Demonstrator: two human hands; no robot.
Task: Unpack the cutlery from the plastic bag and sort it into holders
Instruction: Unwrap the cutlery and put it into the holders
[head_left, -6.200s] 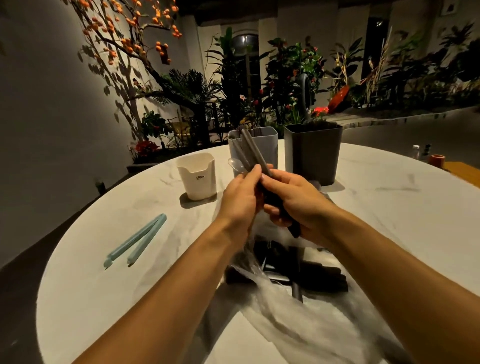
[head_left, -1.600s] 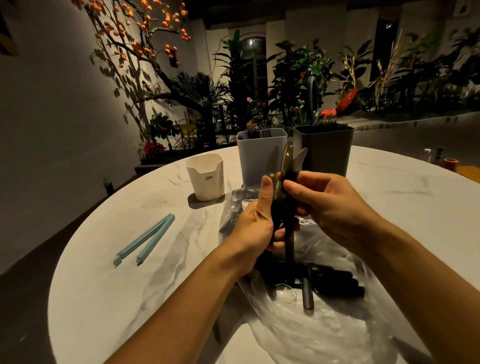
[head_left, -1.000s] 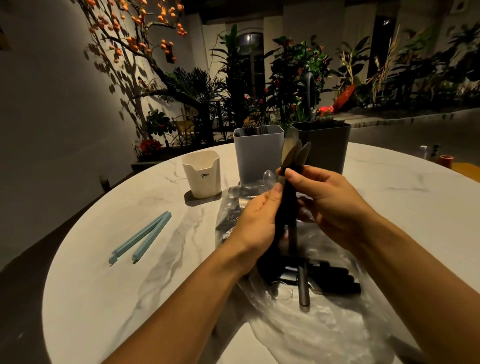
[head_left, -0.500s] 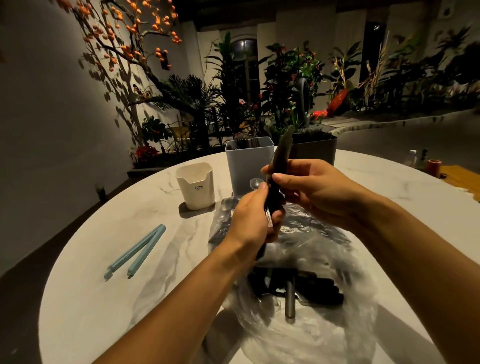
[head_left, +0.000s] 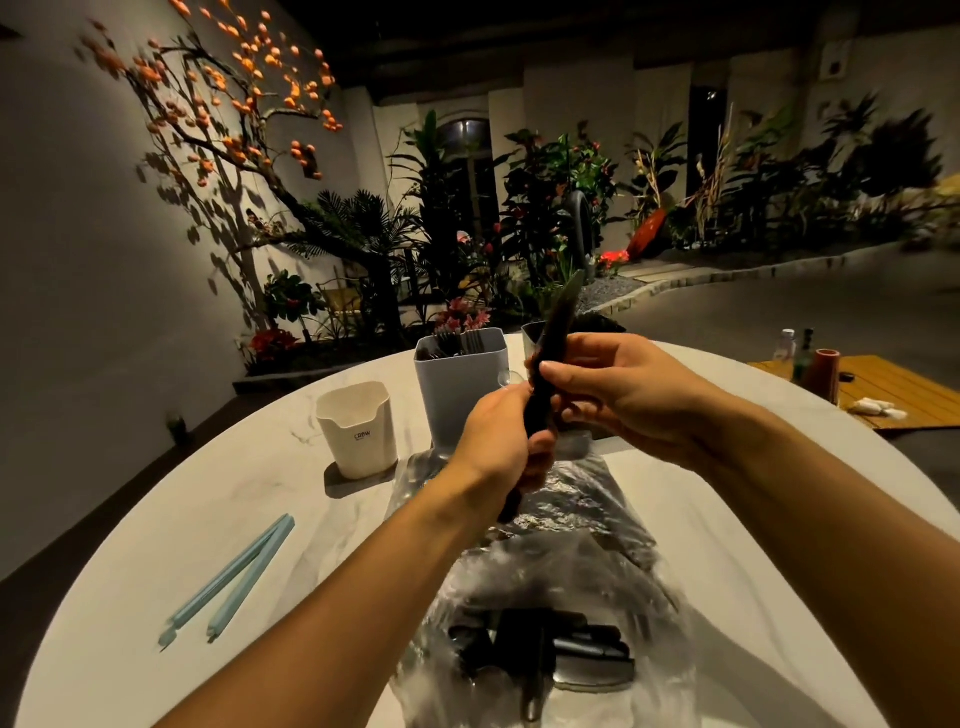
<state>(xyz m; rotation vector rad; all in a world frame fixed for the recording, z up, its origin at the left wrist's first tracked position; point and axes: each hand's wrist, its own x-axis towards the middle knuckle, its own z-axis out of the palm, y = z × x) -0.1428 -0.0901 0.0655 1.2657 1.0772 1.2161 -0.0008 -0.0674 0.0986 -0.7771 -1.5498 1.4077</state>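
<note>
Gripping the dark handles of a bundle of knives (head_left: 551, 353), the left hand (head_left: 501, 441) has its fingers curled round the lower part, while the right hand (head_left: 618, 389) pinches the same bundle higher up between thumb and fingertips; the blades point up and away, tilted slightly right. How many pieces make up the bundle cannot be told. The bundle is held above the far end of the clear plastic bag (head_left: 561, 561), which lies crumpled on the white marble table (head_left: 197, 519) in front of the person. Inside the near end of the bag lie further dark-handled cutlery pieces (head_left: 550, 649), blurred. Behind the hands stands a grey square holder (head_left: 460, 395) with fork tines showing above its rim. Just right of it, largely hidden by the hands, stands a darker holder (head_left: 597, 325). To the left of the grey one, apart from it, stands a small white holder (head_left: 358, 428) bearing a printed label. Well to the left, near the table edge, lies a pale blue clip (head_left: 234, 577), its two arms spread in a narrow V. Plants and a branch with orange fruit fill the background.
</note>
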